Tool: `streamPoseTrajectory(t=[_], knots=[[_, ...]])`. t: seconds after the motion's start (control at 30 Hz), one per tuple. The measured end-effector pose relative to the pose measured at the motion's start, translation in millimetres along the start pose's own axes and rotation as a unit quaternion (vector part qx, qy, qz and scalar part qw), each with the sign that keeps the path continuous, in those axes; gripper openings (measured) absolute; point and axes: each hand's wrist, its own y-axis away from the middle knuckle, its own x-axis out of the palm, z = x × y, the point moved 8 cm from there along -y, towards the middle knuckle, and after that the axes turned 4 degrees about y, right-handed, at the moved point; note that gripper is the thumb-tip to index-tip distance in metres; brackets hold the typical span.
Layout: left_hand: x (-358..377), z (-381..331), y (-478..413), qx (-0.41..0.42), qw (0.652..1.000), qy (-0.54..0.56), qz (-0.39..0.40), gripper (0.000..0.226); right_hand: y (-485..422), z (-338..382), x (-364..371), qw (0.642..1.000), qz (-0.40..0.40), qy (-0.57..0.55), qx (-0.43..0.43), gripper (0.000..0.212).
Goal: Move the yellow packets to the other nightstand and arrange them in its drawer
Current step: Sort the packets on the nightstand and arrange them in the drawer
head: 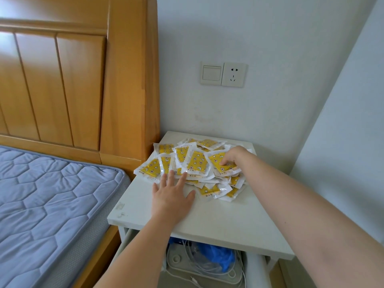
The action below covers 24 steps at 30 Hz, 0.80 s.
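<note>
Head view showed the yellow packets (197,161) heaped loosely on the back half of the white desk (218,221), none yet carried off. The left grip (170,196) lay flat with fingers spread, tips touching the heap's near edge, probably to corral the slippery packets and keep them from sliding forward. The right grip (232,156) reached over the heap's right side, fingers curled down onto a top packet, apparently pinching it to start a handful. The headboard (62,80) stood close against the desk's left side, with the mattress (52,194) beside it. Below, an open drawer (207,260) of cables and a blue bag would catch any packet slipping off the front.
</note>
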Motion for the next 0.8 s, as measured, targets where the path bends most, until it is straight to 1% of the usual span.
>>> streamPoseTrajectory(t=[0.1,0.2,0.27,0.37,0.4,0.43,0.47,0.5,0.57,0.6,0.63,0.67,0.7,0.73,0.8], knots=[[0.7,0.1,0.3,0.001,1.000,-0.002,-0.001,0.066,-2.7,0.9,3.3,0.999,0.041,0.011,-0.002,0.059],[0.8,0.4,0.2,0.001,1.000,-0.006,0.002,0.067,-3.1,-0.2,9.0,0.995,0.089,-0.032,0.010,0.063],[1.0,0.3,-0.5,0.001,1.000,-0.005,0.004,0.067,-5.2,-2.1,12.3,0.992,0.103,-0.066,0.019,0.065],[1.3,0.7,-0.5,0.002,1.000,-0.006,0.007,0.066,-6.7,-6.9,17.5,0.985,0.104,-0.133,0.027,0.064],[1.1,0.8,-0.1,0.002,1.000,-0.006,0.007,0.066,-7.7,-7.8,17.1,0.979,0.092,-0.182,0.021,0.061],[0.6,0.7,0.3,0.002,1.000,-0.006,0.007,0.065,-9.2,-10.4,13.7,0.968,0.061,-0.243,0.015,0.057],[0.0,0.7,0.4,0.002,1.000,-0.004,0.006,0.065,-11.5,-15.2,9.9,0.950,0.026,-0.312,0.017,0.054],[-0.7,0.6,0.3,0.003,1.000,-0.002,0.004,0.064,-16.9,-24.5,9.2,0.922,-0.007,-0.387,0.026,0.052],[-1.0,0.3,0.1,0.002,1.000,0.001,0.001,0.064,-20.7,-50.3,17.5,0.842,-0.056,-0.534,0.061,0.054],[-0.8,0.6,0.0,0.001,1.000,0.002,-0.001,0.064,-16.1,-60.3,24.1,0.798,-0.069,-0.594,0.069,0.054],[-1.1,0.6,0.2,0.000,1.000,0.003,-0.001,0.063,-7.6,-69.9,30.5,0.760,-0.086,-0.640,0.078,0.050],[-1.6,0.6,0.3,-0.001,1.000,0.004,-0.003,0.063,6.0,-80.6,35.7,0.731,-0.116,-0.667,0.089,0.040],[-2.6,0.3,0.8,-0.002,1.000,0.007,-0.006,0.062,20.2,-93.1,42.2,0.709,-0.149,-0.682,0.102,0.030],[-4.4,0.1,1.2,-0.006,1.000,0.011,-0.012,0.063,32.2,-105.0,50.1,0.692,-0.179,-0.690,0.113,0.024],[-9.5,-0.5,2.6,-0.014,0.999,0.017,-0.031,0.065,52.3,-122.4,63.6,0.666,-0.228,-0.702,0.108,0.023]])
